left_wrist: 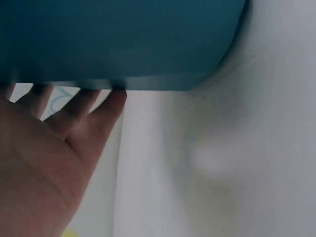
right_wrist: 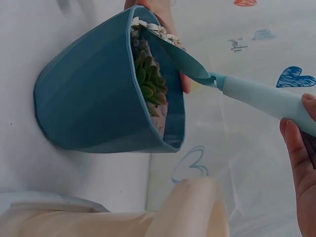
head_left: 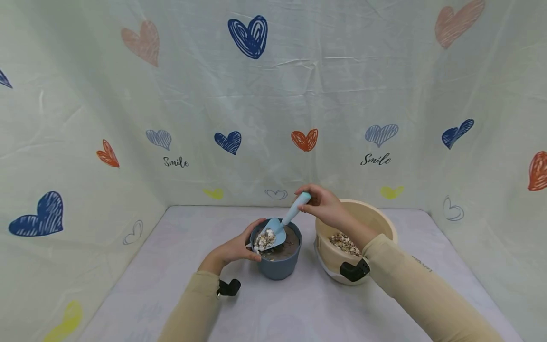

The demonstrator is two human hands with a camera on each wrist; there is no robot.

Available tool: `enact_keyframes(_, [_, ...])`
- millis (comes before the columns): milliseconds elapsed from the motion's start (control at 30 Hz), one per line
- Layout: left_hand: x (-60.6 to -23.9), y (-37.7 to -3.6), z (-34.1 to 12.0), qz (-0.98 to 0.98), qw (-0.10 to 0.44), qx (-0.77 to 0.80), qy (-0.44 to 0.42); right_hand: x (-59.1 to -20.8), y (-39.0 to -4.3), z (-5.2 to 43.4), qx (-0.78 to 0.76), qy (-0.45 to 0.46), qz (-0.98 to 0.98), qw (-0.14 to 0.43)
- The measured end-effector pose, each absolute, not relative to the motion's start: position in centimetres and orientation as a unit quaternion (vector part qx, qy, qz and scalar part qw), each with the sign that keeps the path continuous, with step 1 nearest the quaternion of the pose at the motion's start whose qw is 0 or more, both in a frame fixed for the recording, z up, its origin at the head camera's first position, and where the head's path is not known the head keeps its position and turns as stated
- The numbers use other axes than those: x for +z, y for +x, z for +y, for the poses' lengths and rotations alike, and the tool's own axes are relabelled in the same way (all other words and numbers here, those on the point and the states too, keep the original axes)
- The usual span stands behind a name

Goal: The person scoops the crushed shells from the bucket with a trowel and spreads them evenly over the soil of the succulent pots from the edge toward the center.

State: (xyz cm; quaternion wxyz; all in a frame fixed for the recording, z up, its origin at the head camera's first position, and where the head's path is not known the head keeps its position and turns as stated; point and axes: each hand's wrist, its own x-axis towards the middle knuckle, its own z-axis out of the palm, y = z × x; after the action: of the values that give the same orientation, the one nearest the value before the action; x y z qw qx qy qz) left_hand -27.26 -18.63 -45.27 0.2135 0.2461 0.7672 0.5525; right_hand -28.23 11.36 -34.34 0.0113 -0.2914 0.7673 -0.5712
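Observation:
A blue-grey flower pot (head_left: 278,268) stands on the table, filled with brown soil (head_left: 287,247). Inside it, the right wrist view shows a small green succulent (right_wrist: 149,81). My left hand (head_left: 234,248) holds the pot's left side, thumb in front and fingers behind; the left wrist view shows its fingers (left_wrist: 101,118) against the wall. Between thumb and fingers, my right hand (head_left: 322,205) grips the handle of a light blue garden trowel (head_left: 295,209). The trowel's blade tilts down to the left over the pot, carrying white and tan pebbles (head_left: 264,241).
To the right of the pot stands a cream bucket (head_left: 356,209) with mixed pebbles (head_left: 344,243) in it; my right forearm crosses over it. A white table (head_left: 171,256) lies beneath, and a heart-printed curtain (head_left: 273,104) hangs behind.

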Motion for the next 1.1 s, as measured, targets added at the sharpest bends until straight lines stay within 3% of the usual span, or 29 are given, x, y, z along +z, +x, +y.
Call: enact_keyframes(1100, [-45.8,-24.9,-16.5,0.767,0.156,0.598,0.173,-33.7,-28.2,11.2,-0.558,-0.283,0.78,-0.013])
